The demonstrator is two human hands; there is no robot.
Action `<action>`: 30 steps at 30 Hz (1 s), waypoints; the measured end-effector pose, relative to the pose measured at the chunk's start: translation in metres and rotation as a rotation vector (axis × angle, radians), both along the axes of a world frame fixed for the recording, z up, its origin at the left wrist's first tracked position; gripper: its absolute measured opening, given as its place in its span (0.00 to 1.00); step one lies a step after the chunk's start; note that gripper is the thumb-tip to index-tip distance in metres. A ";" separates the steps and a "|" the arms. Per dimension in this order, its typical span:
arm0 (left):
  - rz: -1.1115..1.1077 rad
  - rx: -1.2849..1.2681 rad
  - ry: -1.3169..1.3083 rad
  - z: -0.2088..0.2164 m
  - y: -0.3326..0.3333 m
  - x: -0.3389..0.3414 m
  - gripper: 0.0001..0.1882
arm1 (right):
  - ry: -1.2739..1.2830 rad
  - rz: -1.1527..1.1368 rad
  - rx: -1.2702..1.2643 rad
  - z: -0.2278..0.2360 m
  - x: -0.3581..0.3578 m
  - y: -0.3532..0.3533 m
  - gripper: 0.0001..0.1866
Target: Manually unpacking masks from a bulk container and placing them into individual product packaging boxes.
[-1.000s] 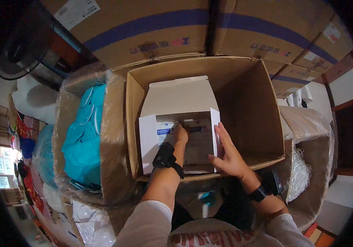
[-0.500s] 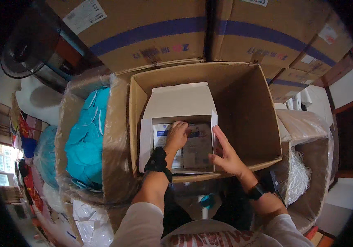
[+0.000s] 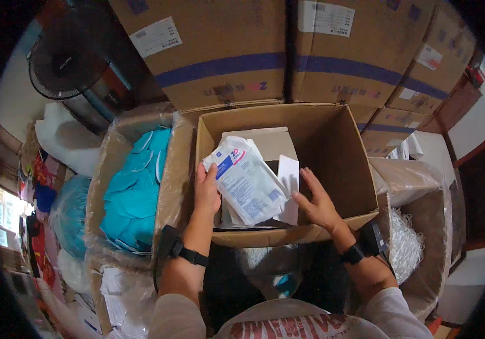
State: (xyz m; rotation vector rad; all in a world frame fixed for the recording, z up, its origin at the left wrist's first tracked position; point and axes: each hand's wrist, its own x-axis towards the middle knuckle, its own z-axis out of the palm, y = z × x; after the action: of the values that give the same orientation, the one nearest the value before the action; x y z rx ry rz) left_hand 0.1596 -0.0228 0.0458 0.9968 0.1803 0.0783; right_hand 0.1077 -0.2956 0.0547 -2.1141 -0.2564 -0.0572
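A stack of flat white packets (image 3: 248,183), printed with blue and pink, is gripped at its left edge by my left hand (image 3: 207,189), thumb on top. It is tilted above a white paperboard box (image 3: 259,134), hiding most of that box's inside. My right hand (image 3: 318,200) is at the box's right side flap (image 3: 288,178), fingers spread and thumb at or very near the flap; whether they touch is unclear. Around the white box stands a large brown carton (image 3: 341,161), its top open.
Left of the carton, a plastic-lined carton (image 3: 98,198) holds turquoise masks (image 3: 132,195). On the right, another lined carton (image 3: 423,243) contains white stringy material (image 3: 406,246). Tall sealed cartons (image 3: 225,51) are stacked behind. A black fan (image 3: 67,65) stands at far left.
My left hand has come up out of the white box with the stack of packets and moved left. My right hand stays by the right flap. The whole view has shifted.
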 end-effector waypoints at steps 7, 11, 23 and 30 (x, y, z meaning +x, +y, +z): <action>-0.039 -0.102 -0.080 0.060 -0.015 -0.054 0.16 | 0.326 0.154 0.490 0.065 -0.039 0.040 0.21; -0.092 -0.256 -0.066 0.070 -0.025 -0.084 0.20 | 0.365 0.137 0.429 0.051 -0.074 0.048 0.21; -0.297 0.694 -0.266 0.089 -0.022 -0.154 0.13 | -0.096 0.125 0.303 0.086 -0.125 0.032 0.23; -0.378 1.068 -0.437 0.148 -0.040 -0.187 0.12 | -0.230 0.137 0.111 0.128 -0.139 0.038 0.08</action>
State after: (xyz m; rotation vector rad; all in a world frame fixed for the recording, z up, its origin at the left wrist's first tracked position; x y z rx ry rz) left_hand -0.0276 -0.0624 0.1942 2.0246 -0.5125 0.0406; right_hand -0.0312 -0.2578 0.1828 -1.9745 -0.5225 -0.2297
